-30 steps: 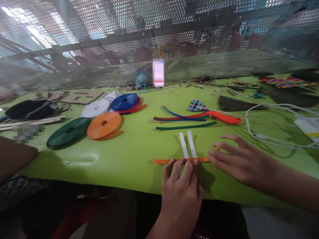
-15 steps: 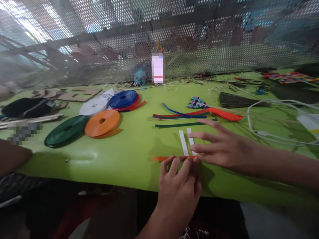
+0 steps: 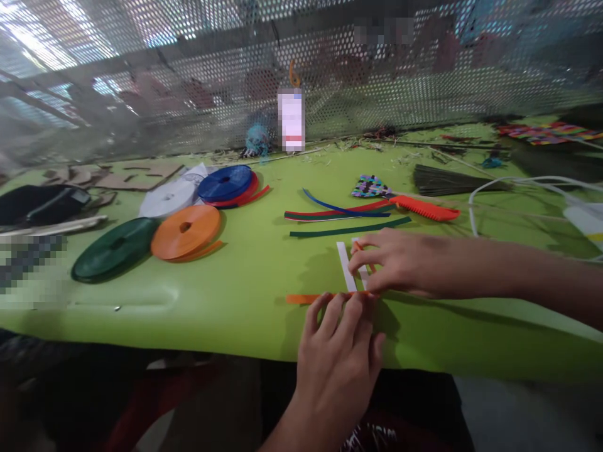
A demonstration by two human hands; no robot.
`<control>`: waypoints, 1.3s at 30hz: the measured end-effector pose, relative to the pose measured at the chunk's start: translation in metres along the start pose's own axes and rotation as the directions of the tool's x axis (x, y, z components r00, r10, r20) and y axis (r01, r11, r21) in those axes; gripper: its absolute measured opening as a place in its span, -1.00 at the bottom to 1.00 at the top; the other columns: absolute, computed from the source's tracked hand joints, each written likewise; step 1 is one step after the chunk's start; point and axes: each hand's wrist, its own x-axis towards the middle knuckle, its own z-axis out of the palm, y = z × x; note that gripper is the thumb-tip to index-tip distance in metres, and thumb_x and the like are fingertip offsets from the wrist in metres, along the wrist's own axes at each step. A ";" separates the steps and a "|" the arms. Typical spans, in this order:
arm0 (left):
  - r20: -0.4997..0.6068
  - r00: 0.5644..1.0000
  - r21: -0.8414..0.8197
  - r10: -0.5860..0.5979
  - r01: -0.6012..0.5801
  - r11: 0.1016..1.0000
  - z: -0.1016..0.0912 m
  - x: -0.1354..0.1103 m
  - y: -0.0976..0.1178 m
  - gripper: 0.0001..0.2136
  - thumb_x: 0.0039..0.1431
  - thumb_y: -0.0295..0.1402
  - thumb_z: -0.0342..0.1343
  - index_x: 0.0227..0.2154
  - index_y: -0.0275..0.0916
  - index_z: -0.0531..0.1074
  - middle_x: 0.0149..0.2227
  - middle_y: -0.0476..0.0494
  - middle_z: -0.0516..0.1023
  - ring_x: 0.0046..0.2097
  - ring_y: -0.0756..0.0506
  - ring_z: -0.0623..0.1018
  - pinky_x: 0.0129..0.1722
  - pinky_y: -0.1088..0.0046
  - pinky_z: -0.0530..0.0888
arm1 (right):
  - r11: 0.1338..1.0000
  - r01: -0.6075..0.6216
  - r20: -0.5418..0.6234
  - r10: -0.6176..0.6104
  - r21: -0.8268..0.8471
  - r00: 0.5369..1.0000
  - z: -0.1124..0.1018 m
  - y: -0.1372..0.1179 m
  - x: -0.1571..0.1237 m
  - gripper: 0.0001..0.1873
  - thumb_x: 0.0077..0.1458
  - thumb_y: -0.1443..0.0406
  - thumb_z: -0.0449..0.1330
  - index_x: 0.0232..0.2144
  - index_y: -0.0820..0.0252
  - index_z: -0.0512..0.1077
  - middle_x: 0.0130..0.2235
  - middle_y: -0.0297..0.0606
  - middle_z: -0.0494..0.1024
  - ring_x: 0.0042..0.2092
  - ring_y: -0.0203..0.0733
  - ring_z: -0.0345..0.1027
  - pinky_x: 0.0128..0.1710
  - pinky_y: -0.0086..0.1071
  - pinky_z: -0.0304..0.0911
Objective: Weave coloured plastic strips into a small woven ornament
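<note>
My left hand [image 3: 336, 351] rests palm down near the table's front edge, fingertips bent and pressed on a flat orange strip [image 3: 300, 299] that lies crosswise. Two white strips [image 3: 347, 267] run away from it, side by side. From the right reaches my right hand [image 3: 391, 260], its fingers curled over the right white strip and closed about a second orange strip [image 3: 358, 245]. The fingers cover part of this strip. Where the strips cross is partly hidden under both hands.
Rolls of green [image 3: 115, 250], orange [image 3: 186, 232], white [image 3: 168, 196] and blue strip [image 3: 225, 182] lie left. Cut strips [image 3: 348, 230], an orange-red handled tool [image 3: 426, 208], a checkered woven piece [image 3: 370, 186] and a white cable [image 3: 472, 207] lie beyond my hands. Perforated mesh [image 3: 211, 81] stands behind.
My right hand's spread fingers have drawn together and curled onto the second orange strip, bending it over the white strip. My left hand stays pressed on the crosswise strip. The view has shifted slightly.
</note>
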 end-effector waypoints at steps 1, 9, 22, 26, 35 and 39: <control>0.005 1.000 0.003 0.002 -0.002 1.000 0.000 0.000 0.000 -0.65 0.47 -0.34 0.01 0.22 -0.30 0.41 0.12 -0.10 0.58 0.11 -0.17 0.49 0.23 0.14 0.35 | 1.000 0.015 -0.031 -0.016 -0.015 0.999 0.003 0.000 -0.002 -0.74 0.24 0.43 0.12 -0.23 0.03 0.58 0.02 -0.22 0.56 0.05 -0.03 0.35 0.09 -0.13 0.26; 0.002 1.000 -0.018 0.014 -0.014 1.000 -0.004 0.002 0.001 -0.66 0.45 -0.38 0.05 0.21 -0.32 0.41 0.08 -0.07 0.62 0.11 -0.17 0.51 0.19 0.13 0.38 | 0.999 0.035 -0.068 -0.033 0.040 0.997 0.007 -0.002 -0.005 -0.67 0.30 0.45 0.01 -0.27 0.10 0.55 -0.07 -0.17 0.55 -0.15 -0.10 0.33 -0.09 -0.20 0.28; 0.017 1.000 0.006 0.012 -0.012 1.000 -0.005 0.004 0.000 -0.67 0.43 -0.39 0.07 0.20 -0.25 0.42 0.03 -0.06 0.63 0.11 -0.19 0.51 0.12 0.12 0.35 | 0.778 -0.271 -0.040 0.355 0.568 0.934 0.002 -0.022 0.013 -0.54 0.06 0.58 0.06 -0.10 0.14 0.55 -0.03 -0.22 0.49 -0.10 -0.22 0.42 -0.12 -0.35 0.33; 0.022 1.000 -0.007 0.010 -0.010 1.000 -0.006 0.003 0.000 -0.63 0.44 -0.39 0.05 0.25 -0.26 0.38 0.04 -0.06 0.63 0.10 -0.21 0.49 0.12 0.10 0.34 | 0.708 -0.419 -0.062 0.545 0.568 0.836 0.016 -0.027 0.014 -0.55 -0.04 0.57 0.13 -0.12 0.17 0.55 -0.14 -0.25 0.50 -0.28 -0.24 0.36 -0.29 -0.38 0.27; 0.013 1.000 -0.026 0.007 -0.007 1.000 -0.006 0.002 0.000 -0.66 0.43 -0.40 0.05 0.20 -0.33 0.42 0.00 -0.10 0.64 0.09 -0.22 0.49 0.11 0.11 0.34 | 0.595 -0.557 -0.014 0.690 0.579 0.724 0.018 -0.040 0.013 -0.79 0.05 0.46 0.17 -0.28 0.19 0.56 -0.22 -0.24 0.51 -0.33 -0.26 0.31 -0.33 -0.37 0.22; 0.013 1.000 -0.018 0.015 -0.014 1.000 -0.007 0.003 0.000 -0.66 0.45 -0.39 0.04 0.21 -0.32 0.42 0.01 -0.09 0.64 0.09 -0.22 0.49 0.11 0.11 0.33 | 0.531 -0.546 0.058 0.681 0.648 0.730 0.013 -0.035 0.013 -0.86 0.02 0.40 0.22 -0.33 0.17 0.55 -0.31 -0.28 0.54 -0.35 -0.23 0.36 -0.36 -0.36 0.25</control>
